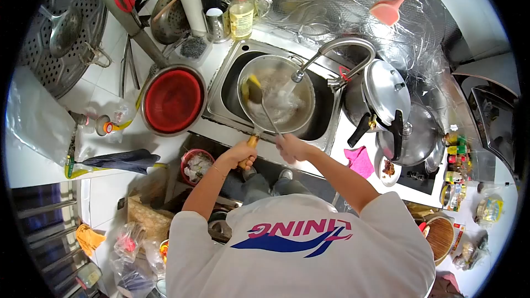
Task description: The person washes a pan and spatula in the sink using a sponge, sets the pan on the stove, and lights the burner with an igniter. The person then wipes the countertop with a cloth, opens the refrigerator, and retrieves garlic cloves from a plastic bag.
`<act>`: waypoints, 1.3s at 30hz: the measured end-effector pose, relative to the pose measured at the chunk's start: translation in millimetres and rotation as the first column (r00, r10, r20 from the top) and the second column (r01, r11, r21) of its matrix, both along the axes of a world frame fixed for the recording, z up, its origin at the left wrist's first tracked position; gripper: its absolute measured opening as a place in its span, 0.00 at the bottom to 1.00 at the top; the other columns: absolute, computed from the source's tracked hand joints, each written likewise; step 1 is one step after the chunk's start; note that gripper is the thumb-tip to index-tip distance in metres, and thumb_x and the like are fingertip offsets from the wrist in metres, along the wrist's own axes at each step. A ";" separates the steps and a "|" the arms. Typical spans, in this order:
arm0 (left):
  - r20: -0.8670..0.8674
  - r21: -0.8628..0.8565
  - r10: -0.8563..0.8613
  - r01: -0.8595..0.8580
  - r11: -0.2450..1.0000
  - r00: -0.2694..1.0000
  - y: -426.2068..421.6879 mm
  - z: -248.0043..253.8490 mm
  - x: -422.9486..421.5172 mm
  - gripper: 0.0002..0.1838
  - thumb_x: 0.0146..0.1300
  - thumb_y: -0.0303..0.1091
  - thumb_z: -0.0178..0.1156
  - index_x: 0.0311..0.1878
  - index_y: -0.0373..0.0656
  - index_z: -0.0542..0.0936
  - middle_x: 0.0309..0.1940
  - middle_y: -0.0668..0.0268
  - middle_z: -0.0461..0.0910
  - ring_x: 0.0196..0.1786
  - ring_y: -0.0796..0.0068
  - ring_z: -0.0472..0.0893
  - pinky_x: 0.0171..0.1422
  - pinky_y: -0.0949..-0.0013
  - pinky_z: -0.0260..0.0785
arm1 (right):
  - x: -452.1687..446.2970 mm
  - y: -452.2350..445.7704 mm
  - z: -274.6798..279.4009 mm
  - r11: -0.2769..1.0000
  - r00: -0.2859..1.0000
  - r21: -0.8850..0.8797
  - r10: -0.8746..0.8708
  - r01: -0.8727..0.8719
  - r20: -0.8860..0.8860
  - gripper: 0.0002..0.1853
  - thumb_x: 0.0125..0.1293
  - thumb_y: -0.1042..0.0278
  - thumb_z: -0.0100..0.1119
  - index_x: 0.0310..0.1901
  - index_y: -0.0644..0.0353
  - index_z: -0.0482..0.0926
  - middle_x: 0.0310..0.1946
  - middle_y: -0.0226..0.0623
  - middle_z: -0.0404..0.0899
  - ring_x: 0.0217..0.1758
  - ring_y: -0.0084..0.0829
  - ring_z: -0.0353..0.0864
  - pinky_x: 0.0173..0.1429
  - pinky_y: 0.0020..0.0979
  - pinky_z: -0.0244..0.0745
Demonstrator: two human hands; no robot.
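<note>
A round metal wok (309, 91) sits in the steel sink (229, 91), with cloudy water in it. My left hand (241, 154) is closed round its wooden handle (253, 142) at the near side. My right hand (292, 148) grips a long thin-handled metal utensil (270, 117). That utensil's rounded head lies inside the wok at the left, beside something yellow (254, 80) I cannot make out clearly. From the curved faucet (353, 44), water runs into the wok and splashes.
Left of the sink stands a red basin (173, 101) in a metal bowl. A pressure cooker (385, 88), a pink cloth (360, 161) and a small food dish (390, 170) are at the right. A soap bottle (241, 16) stands behind. Below is a pink waste bin (197, 165).
</note>
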State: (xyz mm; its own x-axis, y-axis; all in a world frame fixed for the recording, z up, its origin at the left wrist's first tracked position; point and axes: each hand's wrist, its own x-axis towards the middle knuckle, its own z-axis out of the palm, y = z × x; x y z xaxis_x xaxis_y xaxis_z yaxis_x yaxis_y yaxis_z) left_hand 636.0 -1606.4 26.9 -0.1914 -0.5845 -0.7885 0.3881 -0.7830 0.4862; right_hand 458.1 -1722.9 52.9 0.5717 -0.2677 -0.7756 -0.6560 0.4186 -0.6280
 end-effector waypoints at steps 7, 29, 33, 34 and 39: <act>0.010 -0.014 -0.010 0.011 1.000 1.000 2.9 -3.8 -4.5 0.09 0.53 0.22 0.52 0.31 0.43 0.62 0.16 0.70 0.65 0.13 0.81 0.64 0.14 0.73 0.59 | 52.7 -54.0 -28.8 0.760 0.810 0.310 -0.582 0.571 -0.066 0.14 0.65 0.59 0.40 0.24 0.56 0.62 0.13 0.26 0.54 0.11 0.23 0.52 0.15 0.27 0.44; 0.127 0.073 -0.191 0.183 0.980 0.973 -7.1 14.0 16.6 0.10 0.53 0.21 0.52 0.36 0.39 0.62 0.17 0.70 0.66 0.14 0.80 0.66 0.16 0.72 0.62 | 5.5 -64.6 7.0 0.877 0.922 0.423 -0.334 0.228 0.195 0.15 0.68 0.55 0.39 0.28 0.56 0.64 0.11 0.21 0.49 0.09 0.16 0.44 0.12 0.22 0.38; 0.153 0.054 -0.161 0.155 0.987 0.975 -6.5 16.0 19.7 0.11 0.52 0.22 0.53 0.36 0.41 0.62 0.16 0.71 0.65 0.14 0.81 0.65 0.16 0.71 0.62 | -16.8 -64.7 10.3 0.928 0.996 0.368 -0.078 0.056 0.045 0.17 0.68 0.54 0.40 0.26 0.57 0.64 0.10 0.22 0.49 0.09 0.17 0.46 0.11 0.23 0.39; 0.158 0.053 -0.153 0.147 0.988 0.976 -6.6 16.5 20.6 0.11 0.52 0.22 0.53 0.36 0.41 0.63 0.16 0.71 0.65 0.14 0.81 0.65 0.16 0.71 0.62 | -23.8 -62.3 17.8 0.956 0.999 0.292 0.038 -0.035 -0.007 0.18 0.68 0.54 0.41 0.24 0.57 0.63 0.10 0.22 0.50 0.08 0.17 0.47 0.11 0.23 0.41; 0.173 0.034 -0.162 0.158 0.987 0.971 -7.0 21.2 23.8 0.11 0.51 0.22 0.53 0.36 0.42 0.62 0.16 0.71 0.65 0.14 0.81 0.65 0.16 0.72 0.61 | -66.0 -62.6 41.8 0.726 0.815 -0.378 0.464 -0.574 -0.347 0.19 0.66 0.58 0.43 0.23 0.65 0.69 0.13 0.37 0.68 0.11 0.31 0.69 0.12 0.34 0.62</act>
